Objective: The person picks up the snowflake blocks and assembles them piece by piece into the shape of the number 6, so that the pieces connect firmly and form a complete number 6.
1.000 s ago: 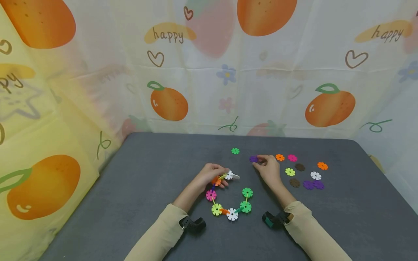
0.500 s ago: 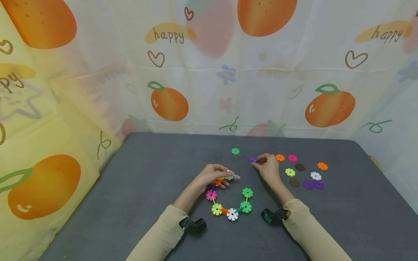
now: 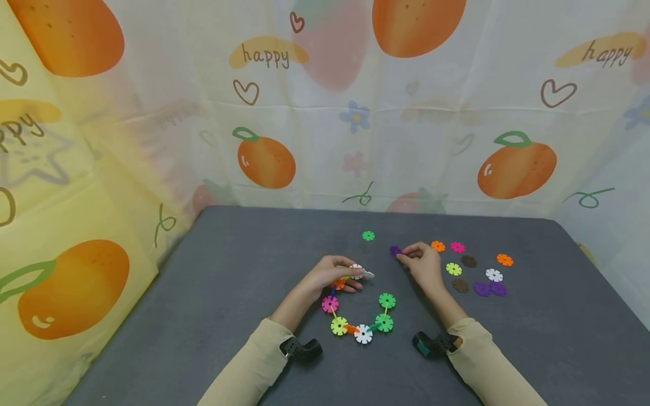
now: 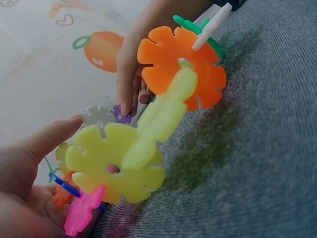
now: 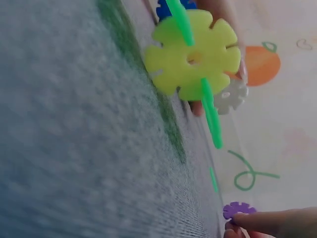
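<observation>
- My left hand (image 3: 331, 273), in the head view, pinches the white disc (image 3: 357, 267) near one end of the chain; my right hand (image 3: 427, 269) pinches the purple disc (image 3: 395, 250) by its edge. My hands are apart.
- Against half a second ago, the head view shows the purple disc tilted differently and darker-faced, while my left hand hardly shifts. I take that as the purple disc being turned in my grip; it remains apart from the chain.
- The chain (image 3: 338, 326) sits on the table (image 3: 244, 270) as an open ring, its gap facing far right. Being curved, it has no single long axis; the white end points right, the green disc (image 3: 387, 300) ends the other side.
- In the left wrist view, my thumb (image 4: 54, 139) reaches the white disc; a slanting yellow piece (image 4: 161, 119) links the yellow disc (image 4: 99, 153) and orange disc (image 4: 163, 54).
- In the right wrist view, the purple disc juts past my fingertips, seen at a slant; being round, it has no long axis.
</observation>
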{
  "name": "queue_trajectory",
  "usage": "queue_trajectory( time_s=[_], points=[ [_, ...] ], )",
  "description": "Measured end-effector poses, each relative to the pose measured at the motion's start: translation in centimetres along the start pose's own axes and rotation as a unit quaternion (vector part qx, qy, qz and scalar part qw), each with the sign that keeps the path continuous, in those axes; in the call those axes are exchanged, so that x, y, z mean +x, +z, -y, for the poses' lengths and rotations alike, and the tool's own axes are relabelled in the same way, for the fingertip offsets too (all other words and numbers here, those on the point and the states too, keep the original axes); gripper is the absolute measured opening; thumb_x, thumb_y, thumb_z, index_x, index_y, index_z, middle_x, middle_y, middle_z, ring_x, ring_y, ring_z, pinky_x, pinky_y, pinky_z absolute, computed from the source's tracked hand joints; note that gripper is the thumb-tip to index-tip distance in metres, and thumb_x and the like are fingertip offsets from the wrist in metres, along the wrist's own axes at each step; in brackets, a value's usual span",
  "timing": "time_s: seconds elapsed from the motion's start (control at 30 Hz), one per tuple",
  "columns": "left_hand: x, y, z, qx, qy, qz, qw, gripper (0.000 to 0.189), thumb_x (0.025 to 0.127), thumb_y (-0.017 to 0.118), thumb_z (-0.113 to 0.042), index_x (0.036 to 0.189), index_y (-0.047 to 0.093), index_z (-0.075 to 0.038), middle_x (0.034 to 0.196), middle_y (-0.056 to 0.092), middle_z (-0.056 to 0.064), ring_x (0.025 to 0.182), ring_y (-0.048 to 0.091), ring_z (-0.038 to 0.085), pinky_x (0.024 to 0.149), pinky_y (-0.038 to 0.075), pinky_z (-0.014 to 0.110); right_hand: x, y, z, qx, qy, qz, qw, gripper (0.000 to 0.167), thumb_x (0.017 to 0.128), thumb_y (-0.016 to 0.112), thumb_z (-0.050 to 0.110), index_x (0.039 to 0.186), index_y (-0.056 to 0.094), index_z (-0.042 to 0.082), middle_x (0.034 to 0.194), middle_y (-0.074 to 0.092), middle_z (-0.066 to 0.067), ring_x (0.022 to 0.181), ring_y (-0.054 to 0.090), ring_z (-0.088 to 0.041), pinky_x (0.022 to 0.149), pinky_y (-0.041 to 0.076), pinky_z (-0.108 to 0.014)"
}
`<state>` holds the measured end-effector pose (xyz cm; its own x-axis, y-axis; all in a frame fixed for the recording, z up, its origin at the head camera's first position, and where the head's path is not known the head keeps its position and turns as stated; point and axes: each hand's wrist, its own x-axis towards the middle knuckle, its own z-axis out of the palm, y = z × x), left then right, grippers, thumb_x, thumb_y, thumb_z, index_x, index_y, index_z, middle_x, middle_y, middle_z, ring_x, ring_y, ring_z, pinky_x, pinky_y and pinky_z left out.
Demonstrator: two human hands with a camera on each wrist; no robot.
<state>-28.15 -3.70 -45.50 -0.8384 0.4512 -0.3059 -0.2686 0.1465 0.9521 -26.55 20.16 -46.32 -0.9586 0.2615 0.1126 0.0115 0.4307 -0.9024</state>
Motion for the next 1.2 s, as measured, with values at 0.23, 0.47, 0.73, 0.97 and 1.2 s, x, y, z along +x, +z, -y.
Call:
queue_trajectory(
  time_s=[0.23,0.47,0.73,0.97,1.2],
  points=[
    [0.1,-0.1,0.1,-0.012,0.0,0.002,0.9999,0.037,0.085,0.077,-0.026,0.11,0.064,-0.002,0.103,0.075,0.016,0.078,0.075,0.021,0.073,0.062,0.036,-1.4,-0.1,0.9,0.069,0.038,0.067,0.9946,0.025,0.089,0.069,0.009,0.109,0.068,-0.006,0.079,0.073,-0.01,0.055,0.062,-0.008,0.051,0.053,-0.024],
    [0.3,-0.1,0.2,-0.019,-0.01,-0.003,0.9998,0.038,0.086,0.076,-0.027,0.112,0.063,-0.003,0.105,0.075,0.015,0.081,0.075,0.02,0.074,0.061,0.034,-2.6,0.2,1.4,0.159,0.103,0.143,0.9715,0.034,0.092,0.068,0.016,0.114,0.065,-0.01,0.072,0.069,0.002,0.059,0.062,-0.008,0.054,0.054,-0.023],
    [0.3,-0.3,0.3,-0.031,-0.005,-0.003,0.9995,0.039,0.088,0.073,-0.03,0.113,0.063,-0.002,0.107,0.074,0.016,0.081,0.075,0.02,0.076,0.061,0.036,-3.0,0.2,1.7,0.182,0.133,0.194,0.9549,0.033,0.093,0.065,0.015,0.112,0.063,-0.012,0.074,0.066,0.002,0.061,0.062,-0.007,0.055,0.052,-0.021],
    [0.2,-0.2,0.2,-0.03,-0.002,-0.005,0.9995,0.038,0.089,0.072,-0.028,0.114,0.062,-0.001,0.107,0.074,0.016,0.081,0.075,0.02,0.076,0.061,0.036,-3.1,0.5,1.6,0.197,0.135,0.207,0.9488,0.032,0.093,0.064,0.014,0.111,0.062,-0.013,0.075,0.067,0.001,0.063,0.063,-0.008,0.057,0.053,-0.021],
    [0.3,-0.2,0.4,-0.028,-0.007,-0.007,0.9996,0.034,0.089,0.072,-0.024,0.112,0.062,-0.002,0.105,0.074,0.016,0.082,0.075,0.021,0.077,0.061,0.036,-3.1,0.5,1.4,0.198,0.124,0.228,0.9452,0.037,0.094,0.064,0.013,0.116,0.06,-0.016,0.079,0.07,0.0,0.069,0.067,-0.009,0.066,0.058,-0.023]
  ],
)
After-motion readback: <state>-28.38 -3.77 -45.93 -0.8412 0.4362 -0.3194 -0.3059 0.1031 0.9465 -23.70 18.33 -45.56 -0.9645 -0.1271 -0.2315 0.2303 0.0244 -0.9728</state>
